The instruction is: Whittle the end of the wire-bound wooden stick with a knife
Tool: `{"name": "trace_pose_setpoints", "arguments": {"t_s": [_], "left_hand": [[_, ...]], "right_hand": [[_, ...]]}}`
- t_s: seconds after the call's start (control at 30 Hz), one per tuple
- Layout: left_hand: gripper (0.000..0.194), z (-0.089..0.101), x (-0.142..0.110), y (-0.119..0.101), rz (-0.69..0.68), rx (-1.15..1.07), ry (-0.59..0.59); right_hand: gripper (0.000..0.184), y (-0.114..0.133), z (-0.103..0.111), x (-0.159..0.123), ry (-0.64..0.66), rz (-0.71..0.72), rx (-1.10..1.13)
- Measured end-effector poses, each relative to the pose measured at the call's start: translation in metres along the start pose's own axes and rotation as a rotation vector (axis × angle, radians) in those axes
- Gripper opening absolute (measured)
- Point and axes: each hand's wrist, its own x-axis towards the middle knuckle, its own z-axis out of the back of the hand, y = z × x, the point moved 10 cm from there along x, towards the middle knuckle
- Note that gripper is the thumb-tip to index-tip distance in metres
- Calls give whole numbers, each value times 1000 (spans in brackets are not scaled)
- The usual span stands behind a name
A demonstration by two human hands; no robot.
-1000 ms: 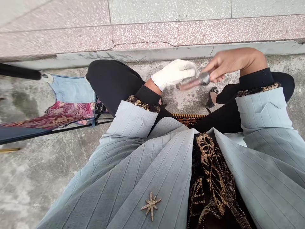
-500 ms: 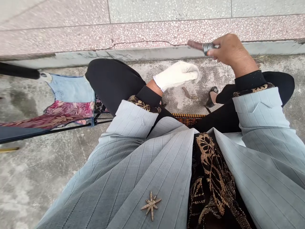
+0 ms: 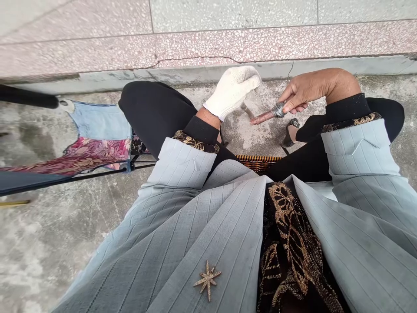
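Note:
My left hand wears a white knit glove and is closed in a fist above the concrete ground, between my knees. A thin brownish piece sticks out below the fist and seems to be held in it. My bare right hand pinches a small tool by its wound metal collar. The tool's reddish-brown blade points left, and its tip lies just right of the brownish piece under the glove.
A woven basket rim shows between my black-trousered legs. My right shoe rests on the concrete. A cloth-seated folding stool and a black pole stand at the left. A terrazzo step runs across the far side.
My right hand swung the tool up and away toward the step, then brought it back down beside the glove. My gloved left hand rose and moved slightly left.

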Motion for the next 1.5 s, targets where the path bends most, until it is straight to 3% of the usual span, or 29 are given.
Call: {"name": "trace_pose_setpoints", "arguments": {"t_s": [0.1,0.23,0.3,0.4,0.47,0.53,0.63,0.7,0.8,0.87,0.9,0.97,1.03,1.13,1.2,1.3,1.4,1.5], "left_hand": [[18,2,4,4,-13,-4,-31],[21,-5,10,12,-12,-144,-36],[20,-17,10,18,23,-237,19],[17,-41,5,16,3,-260,146],[22,-54,-1,7,-40,-217,244],[24,-61,-7,0,-42,-165,311],[22,-57,-11,-3,-13,-76,318],[21,-49,-9,-4,-23,-30,282],[22,-40,-5,1,-43,-18,228],[20,-36,-3,3,-47,-59,205],[18,-34,-1,3,-52,-96,188],[16,-30,1,-1,-62,-197,140],[19,-27,2,-3,-62,-279,98],[22,-37,2,-2,-62,-204,143],[23,-50,-1,-2,-72,-99,229],[22,-63,-9,-5,-50,-74,331],[18,-65,-15,-11,-2,-103,366],[19,-61,-16,-13,11,-139,364]], "right_hand": [[39,8,1,-5,0,90,64],[43,22,19,-19,-193,241,261],[39,33,33,-31,-371,361,434],[26,31,59,-52,-763,472,670],[26,20,68,-60,-970,440,740],[22,8,71,-55,-1061,301,677],[19,-11,67,-33,-945,-100,331],[23,-22,54,-15,-680,-289,93],[30,-21,22,2,-233,-251,-59],[36,-8,6,-2,-65,-96,-13],[39,2,5,-7,-53,-2,56],[41,24,18,-22,-195,213,259],[35,32,42,-42,-482,351,461],[31,20,68,-69,-909,391,660],[38,11,76,-74,-1062,390,704],[30,-1,84,-67,-1151,311,601],[17,-12,84,-52,-1126,73,369],[24,-16,82,-41,-1025,-210,20]]}}
